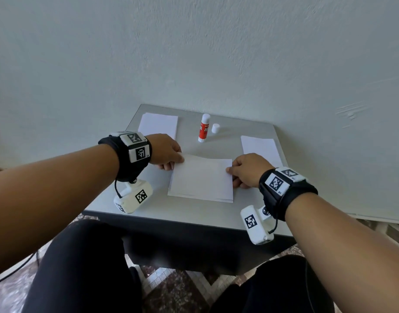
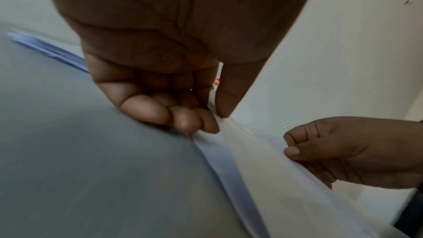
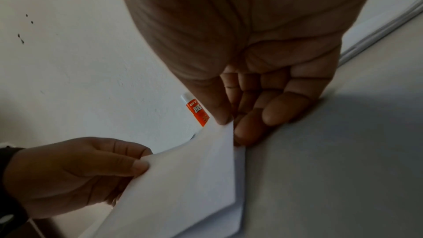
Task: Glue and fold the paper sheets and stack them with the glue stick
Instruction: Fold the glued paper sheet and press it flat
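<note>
A white paper sheet [image 1: 200, 177] lies in the middle of the grey table [image 1: 194, 211], its far edge lifted off the layer beneath. My left hand [image 1: 171, 154] pinches the sheet's far left corner between thumb and fingers [image 2: 206, 122]. My right hand [image 1: 243, 170] pinches the far right corner, thumb on top [image 3: 219, 115]. The paper [image 3: 183, 187] curves up between both hands. An uncapped red and white glue stick [image 1: 204, 128] stands upright behind the sheet, its white cap [image 1: 215, 128] beside it on the right.
A stack of white paper [image 1: 158, 125] lies at the table's far left, another stack [image 1: 260, 147] at the far right. A pale wall [image 1: 194, 53] rises right behind the table. My legs [image 1: 81, 267] are under the near edge.
</note>
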